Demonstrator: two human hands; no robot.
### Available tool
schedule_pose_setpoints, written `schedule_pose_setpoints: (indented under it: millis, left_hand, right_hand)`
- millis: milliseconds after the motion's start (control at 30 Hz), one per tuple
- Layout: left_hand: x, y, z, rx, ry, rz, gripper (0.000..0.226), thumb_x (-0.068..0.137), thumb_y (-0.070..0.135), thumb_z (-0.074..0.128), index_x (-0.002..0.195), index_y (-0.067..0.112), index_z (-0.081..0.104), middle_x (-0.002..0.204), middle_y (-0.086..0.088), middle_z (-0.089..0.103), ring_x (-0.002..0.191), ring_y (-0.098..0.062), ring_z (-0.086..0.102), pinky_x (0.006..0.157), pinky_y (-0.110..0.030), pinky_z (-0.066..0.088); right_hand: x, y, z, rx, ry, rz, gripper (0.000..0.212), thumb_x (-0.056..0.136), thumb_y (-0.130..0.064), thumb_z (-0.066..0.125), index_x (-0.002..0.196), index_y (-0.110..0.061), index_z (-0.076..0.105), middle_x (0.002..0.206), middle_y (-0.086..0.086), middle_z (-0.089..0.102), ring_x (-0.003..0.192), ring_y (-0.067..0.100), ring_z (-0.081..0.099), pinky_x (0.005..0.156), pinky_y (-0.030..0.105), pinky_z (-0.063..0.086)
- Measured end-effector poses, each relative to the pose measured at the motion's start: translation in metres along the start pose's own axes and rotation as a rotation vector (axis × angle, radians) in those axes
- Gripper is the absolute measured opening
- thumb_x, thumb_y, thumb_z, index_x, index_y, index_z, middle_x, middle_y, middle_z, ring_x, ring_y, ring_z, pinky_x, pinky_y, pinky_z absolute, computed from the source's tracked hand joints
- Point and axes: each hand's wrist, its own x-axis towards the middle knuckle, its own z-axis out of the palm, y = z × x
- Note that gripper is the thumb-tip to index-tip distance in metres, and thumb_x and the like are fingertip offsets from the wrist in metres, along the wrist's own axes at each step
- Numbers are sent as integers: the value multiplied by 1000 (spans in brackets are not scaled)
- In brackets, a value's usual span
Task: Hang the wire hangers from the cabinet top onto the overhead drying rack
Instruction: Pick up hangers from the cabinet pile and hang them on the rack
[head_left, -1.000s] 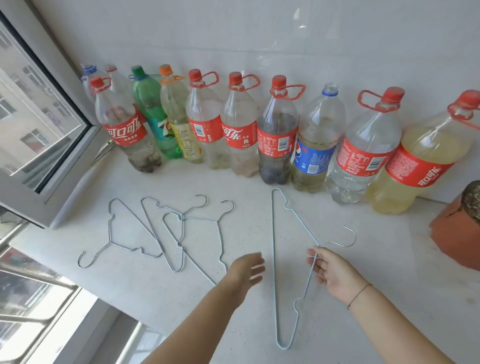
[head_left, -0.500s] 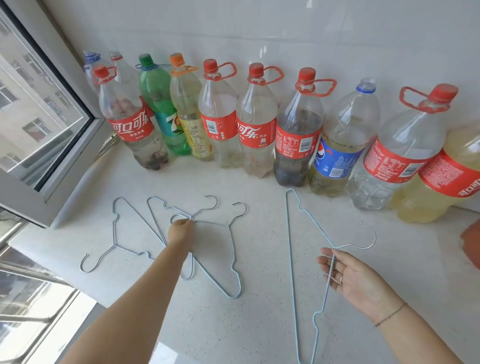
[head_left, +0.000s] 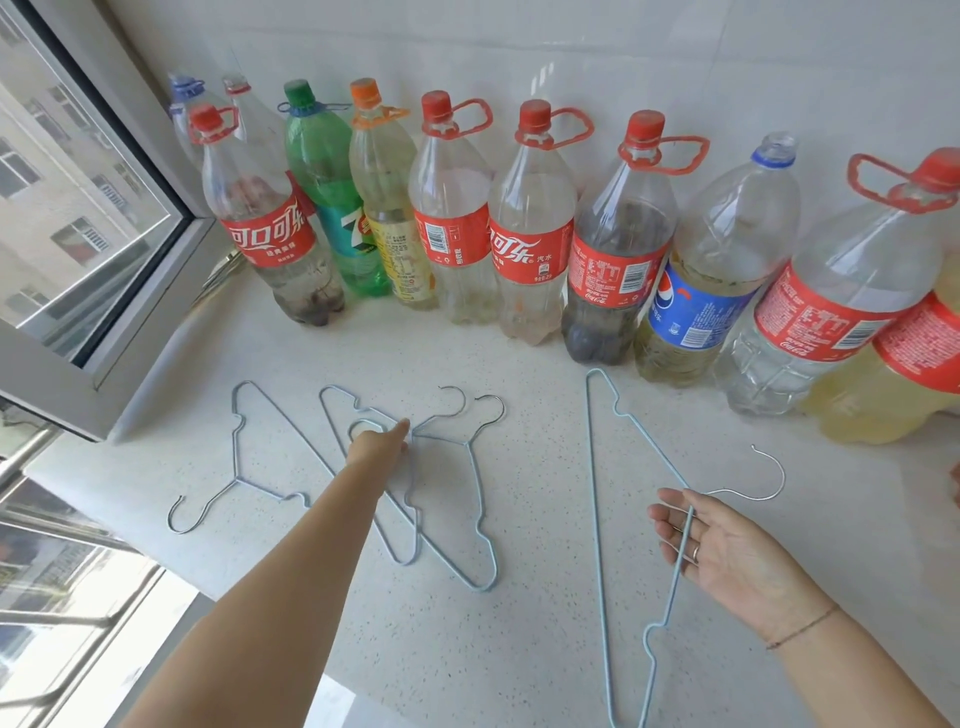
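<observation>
**Hangers all on the cabinet top (head_left: 519, 649)**

The big wire hanger (head_left: 596, 519) is laid across the right hand's (head_left: 727, 551) loosely spread fingers. The overlapped pair (head_left: 475, 478) is touched by the left hand (head_left: 379, 441); its grip can't be told. One more hanger (head_left: 237, 452) is left lying further left, with bottles (head_left: 530, 249) lined up behind.

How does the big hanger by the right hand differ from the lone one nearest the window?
The big hanger looks larger, hook pointing right, its wire lying across the right hand. The window-side hanger looks smaller, hook pointing lower left, untouched. Both are pale blue wire.
</observation>
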Motion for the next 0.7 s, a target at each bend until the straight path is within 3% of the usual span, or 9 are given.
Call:
schedule_pose_setpoints:
  millis: [100, 200, 300, 367, 433, 500, 600, 700]
  left_hand:
    - [-1, 6, -1, -61, -72, -49, 50, 90, 53, 48, 99, 7, 66, 123, -7, 62, 102, -27, 53, 90, -34, 39]
    - [-10, 10, 3, 30, -82, -61, 64, 91, 55, 42, 121, 1, 58, 131, -16, 54, 120, -33, 50, 102, -38, 39]
    - [-23, 13, 12, 17, -133, -47, 63, 95, 50, 39, 127, -2, 52, 128, -17, 54, 115, -33, 52, 99, -38, 41]
    - [-30, 13, 16, -47, -198, -58, 57, 95, 50, 38, 106, -1, 63, 94, -12, 56, 79, -23, 52, 76, -31, 40]
    - [-40, 14, 18, -109, -263, -102, 56, 94, 53, 39, 79, 6, 65, 70, -5, 39, 60, -17, 33, 64, -29, 30]
    - [-49, 13, 23, -139, -350, -118, 56, 92, 56, 40, 76, 9, 66, 69, -2, 34, 61, -16, 30, 64, -29, 29]
    - [-62, 10, 33, -177, -469, -110, 55, 92, 57, 39, 78, 11, 67, 75, -2, 42, 65, -16, 35, 74, -30, 32]
    - [-76, 6, 43, -307, -621, -122, 54, 91, 58, 40, 73, 12, 62, 77, -3, 50, 68, -17, 45, 70, -31, 35]
  right_hand:
    - [0, 0, 1, 2, -6, 4, 19, 91, -23, 47, 96, -13, 62, 82, 6, 67, 79, 16, 54, 73, 27, 41]
    - [-1, 0, 1, -3, -11, 4, 18, 90, -23, 48, 97, -13, 62, 78, 5, 68, 79, 16, 54, 73, 28, 41]
    - [-2, 0, 1, -4, -16, 3, 18, 90, -23, 48, 97, -14, 62, 77, 5, 69, 80, 16, 54, 74, 28, 41]
    - [-3, 1, 1, 4, -21, 1, 18, 90, -23, 48, 97, -14, 62, 78, 5, 68, 80, 16, 54, 74, 28, 41]
    - [-3, 2, 1, 9, -27, 4, 18, 90, -23, 49, 97, -14, 62, 78, 5, 69, 80, 16, 54, 74, 29, 42]
    - [-4, 2, 1, 16, -30, 9, 18, 89, -23, 49, 97, -14, 62, 78, 5, 69, 80, 16, 54, 74, 29, 42]
    - [-5, 3, 3, 27, -32, 12, 18, 89, -23, 50, 97, -13, 62, 82, 7, 67, 80, 16, 54, 74, 29, 42]
    - [-6, 4, 3, 32, -41, 8, 18, 89, -23, 50, 99, -13, 62, 83, 7, 67, 80, 16, 55, 74, 29, 42]
